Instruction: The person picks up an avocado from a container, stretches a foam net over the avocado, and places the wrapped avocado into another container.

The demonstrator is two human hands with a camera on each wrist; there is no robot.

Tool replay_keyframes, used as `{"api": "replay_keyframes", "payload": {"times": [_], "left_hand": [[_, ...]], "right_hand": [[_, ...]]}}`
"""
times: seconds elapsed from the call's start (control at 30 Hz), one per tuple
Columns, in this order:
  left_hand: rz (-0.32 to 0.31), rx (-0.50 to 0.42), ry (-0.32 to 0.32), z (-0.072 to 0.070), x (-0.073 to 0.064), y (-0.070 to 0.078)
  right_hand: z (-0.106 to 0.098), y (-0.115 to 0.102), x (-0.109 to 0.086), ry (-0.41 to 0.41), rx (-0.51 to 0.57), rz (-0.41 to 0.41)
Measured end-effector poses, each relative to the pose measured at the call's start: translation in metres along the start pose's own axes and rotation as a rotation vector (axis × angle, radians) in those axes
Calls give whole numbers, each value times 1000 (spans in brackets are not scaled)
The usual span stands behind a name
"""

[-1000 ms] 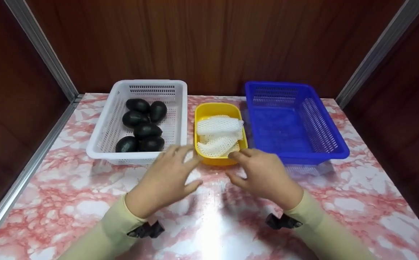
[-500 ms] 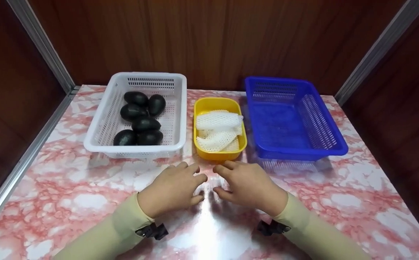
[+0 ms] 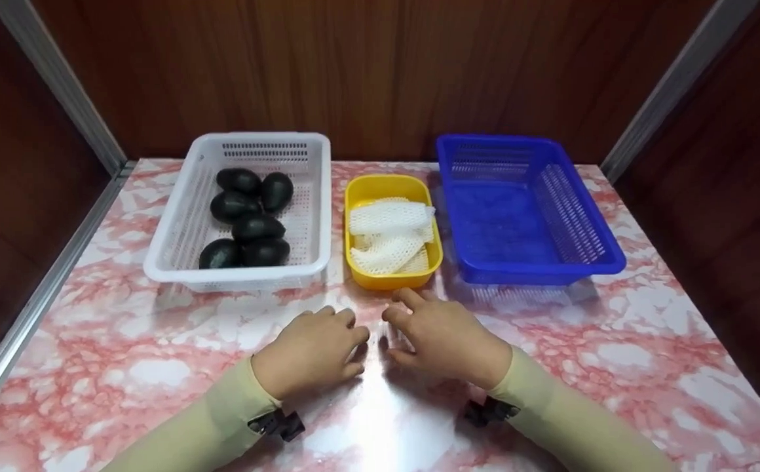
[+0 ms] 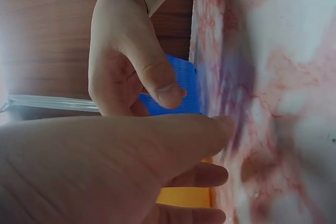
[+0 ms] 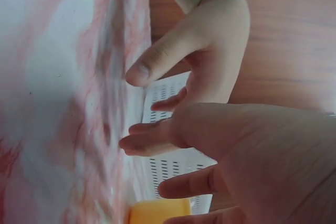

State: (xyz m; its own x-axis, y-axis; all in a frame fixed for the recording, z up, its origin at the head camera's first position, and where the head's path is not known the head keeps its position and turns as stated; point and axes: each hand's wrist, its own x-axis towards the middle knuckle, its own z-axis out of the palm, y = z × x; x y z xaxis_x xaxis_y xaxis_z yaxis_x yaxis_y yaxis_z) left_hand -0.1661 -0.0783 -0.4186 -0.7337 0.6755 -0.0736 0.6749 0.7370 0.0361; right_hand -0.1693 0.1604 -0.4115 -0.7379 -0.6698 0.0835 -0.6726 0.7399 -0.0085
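Observation:
In the head view my left hand point(image 3: 313, 349) and right hand point(image 3: 451, 342) hover low over the tabletop, facing each other with a small gap between. Both have loosely bent fingers and hold nothing; the wrist views show spread fingers. Just beyond them is a yellow container point(image 3: 390, 282) with several white foam net sleeves point(image 3: 390, 217), the right fingertips close to its front. To the left, a white basket point(image 3: 239, 275) holds several dark avocados point(image 3: 259, 227). A blue basket point(image 3: 537, 270) on the right has nothing inside.
The table point(image 3: 157, 372) has a red and white marbled top. A dark wood-grain panel point(image 3: 380, 78) rises behind the baskets, with side panels left and right joined by metal strips point(image 3: 59, 85).
Both hands have drawn back from the yellow container's front edge toward the body and come closer together. The head view has shifted slightly; the containers and their contents look unchanged.

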Motion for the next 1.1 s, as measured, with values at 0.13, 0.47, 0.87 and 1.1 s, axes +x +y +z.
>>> {"api": "replay_keyframes", "payload": {"times": [0.13, 0.47, 0.87, 1.1], "left_hand": [[-1, -11, 4, 4, 0, -1], [-16, -16, 12, 7, 2, -2], [42, -187, 25, -40, -1, -9], [-22, -293, -12, -96, 17, -52]], "right_hand": [[4, 3, 0, -36, 21, -7], [13, 9, 1, -151, 41, -54], [19, 2, 0, -98, 17, -54], [22, -5, -1, -178, 11, 19]]}}
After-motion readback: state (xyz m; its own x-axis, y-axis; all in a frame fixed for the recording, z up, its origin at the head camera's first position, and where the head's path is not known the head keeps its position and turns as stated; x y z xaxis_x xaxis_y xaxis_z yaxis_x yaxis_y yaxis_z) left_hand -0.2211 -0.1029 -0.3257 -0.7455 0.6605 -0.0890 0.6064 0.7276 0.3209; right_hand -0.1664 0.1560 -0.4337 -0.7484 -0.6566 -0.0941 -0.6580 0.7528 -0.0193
